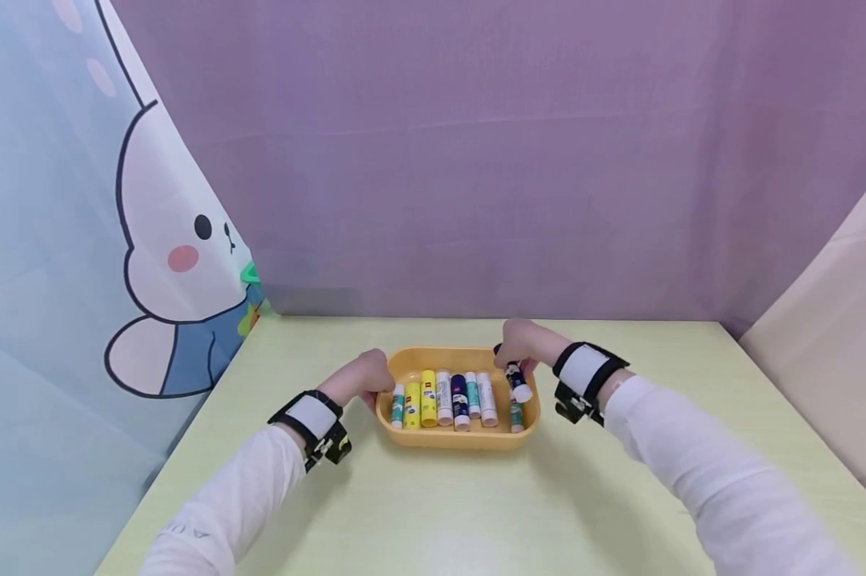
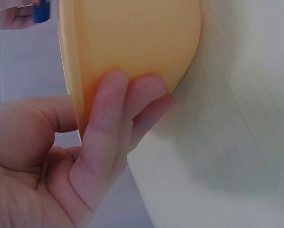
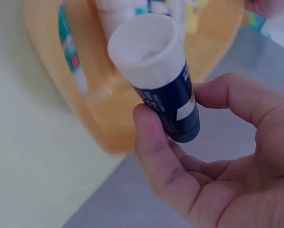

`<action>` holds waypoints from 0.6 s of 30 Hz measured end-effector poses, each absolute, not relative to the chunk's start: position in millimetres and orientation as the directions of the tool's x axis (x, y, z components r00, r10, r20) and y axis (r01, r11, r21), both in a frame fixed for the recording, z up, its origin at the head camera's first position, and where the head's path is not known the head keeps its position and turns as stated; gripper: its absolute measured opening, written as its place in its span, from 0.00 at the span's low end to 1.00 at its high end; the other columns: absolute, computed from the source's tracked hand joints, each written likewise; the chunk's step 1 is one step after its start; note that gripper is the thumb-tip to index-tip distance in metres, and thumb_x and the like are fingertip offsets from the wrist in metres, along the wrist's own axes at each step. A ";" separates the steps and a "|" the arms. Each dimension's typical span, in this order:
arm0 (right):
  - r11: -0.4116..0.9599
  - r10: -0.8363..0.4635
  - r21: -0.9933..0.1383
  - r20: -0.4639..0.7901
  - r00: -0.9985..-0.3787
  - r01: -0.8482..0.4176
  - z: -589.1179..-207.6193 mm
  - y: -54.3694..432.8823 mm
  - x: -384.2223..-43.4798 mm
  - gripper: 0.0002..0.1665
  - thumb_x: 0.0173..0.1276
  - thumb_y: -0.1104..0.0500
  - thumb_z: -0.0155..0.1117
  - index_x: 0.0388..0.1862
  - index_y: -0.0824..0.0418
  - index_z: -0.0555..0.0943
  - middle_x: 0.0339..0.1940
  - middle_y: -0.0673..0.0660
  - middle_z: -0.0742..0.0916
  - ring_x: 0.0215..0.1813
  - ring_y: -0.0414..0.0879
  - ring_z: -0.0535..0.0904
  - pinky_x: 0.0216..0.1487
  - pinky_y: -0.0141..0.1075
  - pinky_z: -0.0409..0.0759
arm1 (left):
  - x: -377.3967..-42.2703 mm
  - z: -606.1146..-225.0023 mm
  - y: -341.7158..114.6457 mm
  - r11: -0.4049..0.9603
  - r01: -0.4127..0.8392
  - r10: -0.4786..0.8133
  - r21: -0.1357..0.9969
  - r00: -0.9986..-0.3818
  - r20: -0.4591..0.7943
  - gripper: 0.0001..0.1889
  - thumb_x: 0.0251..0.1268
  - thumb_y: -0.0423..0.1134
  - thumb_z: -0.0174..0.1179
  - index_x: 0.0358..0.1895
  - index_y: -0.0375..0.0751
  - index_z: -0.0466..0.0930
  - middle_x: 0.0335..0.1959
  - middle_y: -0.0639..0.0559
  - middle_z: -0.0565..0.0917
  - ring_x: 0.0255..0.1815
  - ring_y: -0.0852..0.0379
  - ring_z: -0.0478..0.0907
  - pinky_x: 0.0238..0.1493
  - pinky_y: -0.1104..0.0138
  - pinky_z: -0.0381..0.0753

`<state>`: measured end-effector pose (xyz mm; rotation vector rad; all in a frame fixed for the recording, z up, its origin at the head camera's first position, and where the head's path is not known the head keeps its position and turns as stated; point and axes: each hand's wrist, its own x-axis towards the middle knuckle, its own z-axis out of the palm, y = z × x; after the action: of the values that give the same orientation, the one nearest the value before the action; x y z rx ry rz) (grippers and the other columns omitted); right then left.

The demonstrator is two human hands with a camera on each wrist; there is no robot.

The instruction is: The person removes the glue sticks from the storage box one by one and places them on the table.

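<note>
Right fingers pinching tube, others apparently curled

The table is evenly lit in the head view; soft shadows are cast beside both sleeves, and faint glare is reflected on its near side. In the right wrist view, the tray is blurred.

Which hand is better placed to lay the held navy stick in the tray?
Probably the right hand: it pinches the navy stick over the tray, while the left hand grips its left end.
</note>
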<state>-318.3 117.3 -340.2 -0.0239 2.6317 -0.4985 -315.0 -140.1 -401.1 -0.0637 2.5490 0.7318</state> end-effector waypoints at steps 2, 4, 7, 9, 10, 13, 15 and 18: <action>0.919 -0.104 -0.387 -0.428 -0.898 0.078 -329.5 123.3 -320.3 0.15 0.55 0.62 0.64 0.38 0.70 0.74 0.31 0.62 0.84 0.24 0.48 0.85 0.33 0.36 0.87 | -315.1 -401.1 -142.3 0.858 -0.169 0.088 0.485 -0.882 -0.463 0.17 0.60 0.28 0.54 0.52 0.27 0.66 0.33 0.40 0.78 0.19 0.51 0.82 0.22 0.66 0.85; 0.896 -0.106 -0.433 -0.417 -0.903 0.095 -319.6 130.6 -322.9 0.17 0.56 0.62 0.64 0.41 0.71 0.73 0.35 0.63 0.82 0.25 0.49 0.85 0.34 0.37 0.87 | -315.4 -401.1 -143.6 0.856 -0.174 0.086 0.488 -0.881 -0.466 0.18 0.60 0.28 0.55 0.52 0.27 0.66 0.33 0.40 0.78 0.19 0.51 0.83 0.22 0.66 0.86; 0.871 -0.101 -0.478 -0.403 -0.910 0.115 -310.1 144.0 -330.0 0.20 0.57 0.62 0.63 0.44 0.72 0.71 0.39 0.64 0.80 0.27 0.50 0.84 0.34 0.38 0.87 | -315.8 -401.2 -143.9 0.848 -0.190 0.081 0.495 -0.876 -0.476 0.18 0.59 0.28 0.55 0.53 0.26 0.66 0.33 0.39 0.78 0.20 0.50 0.83 0.23 0.65 0.86; 0.869 -0.082 -0.479 -0.390 -0.917 0.126 -304.8 151.7 -334.3 0.20 0.57 0.62 0.63 0.44 0.72 0.70 0.39 0.64 0.78 0.27 0.50 0.84 0.35 0.39 0.87 | -315.6 -400.8 -143.9 0.846 -0.196 0.081 0.496 -0.872 -0.483 0.18 0.58 0.27 0.54 0.52 0.26 0.65 0.33 0.38 0.78 0.20 0.50 0.83 0.22 0.65 0.86; 0.866 -0.071 -0.481 -0.387 -0.919 0.136 -303.1 155.9 -336.7 0.20 0.57 0.62 0.63 0.44 0.72 0.70 0.39 0.64 0.78 0.27 0.50 0.84 0.36 0.39 0.87 | -315.3 -400.3 -143.8 0.846 -0.198 0.081 0.495 -0.871 -0.485 0.18 0.58 0.27 0.54 0.52 0.26 0.65 0.33 0.38 0.78 0.20 0.50 0.83 0.22 0.65 0.86; 0.866 -0.033 -0.474 -0.369 -0.929 0.158 -300.8 167.7 -344.2 0.19 0.56 0.62 0.63 0.41 0.72 0.71 0.36 0.63 0.78 0.27 0.50 0.84 0.36 0.39 0.87 | -315.6 -401.2 -144.4 0.850 -0.193 0.081 0.490 -0.872 -0.484 0.18 0.59 0.27 0.54 0.52 0.26 0.66 0.33 0.38 0.78 0.20 0.49 0.83 0.22 0.65 0.86; 0.868 -0.009 -0.467 -0.358 -0.934 0.170 -301.8 175.3 -349.8 0.18 0.56 0.61 0.64 0.39 0.72 0.71 0.35 0.63 0.79 0.27 0.50 0.84 0.35 0.38 0.87 | -315.7 -402.5 -144.8 0.849 -0.196 0.075 0.490 -0.875 -0.479 0.18 0.59 0.28 0.55 0.52 0.27 0.66 0.33 0.39 0.78 0.21 0.49 0.83 0.23 0.65 0.86; 0.858 0.018 -0.476 -0.351 -0.936 0.195 -306.7 185.6 -357.8 0.18 0.57 0.60 0.64 0.39 0.72 0.72 0.33 0.63 0.79 0.26 0.50 0.84 0.34 0.38 0.87 | -314.4 -402.4 -145.4 0.853 -0.189 0.076 0.487 -0.878 -0.473 0.18 0.60 0.29 0.56 0.52 0.27 0.66 0.32 0.39 0.78 0.20 0.50 0.83 0.23 0.65 0.86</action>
<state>-357.8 185.6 -306.7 0.1598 2.6962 -0.7408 -314.4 -145.4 -402.4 -0.0830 2.5401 0.7352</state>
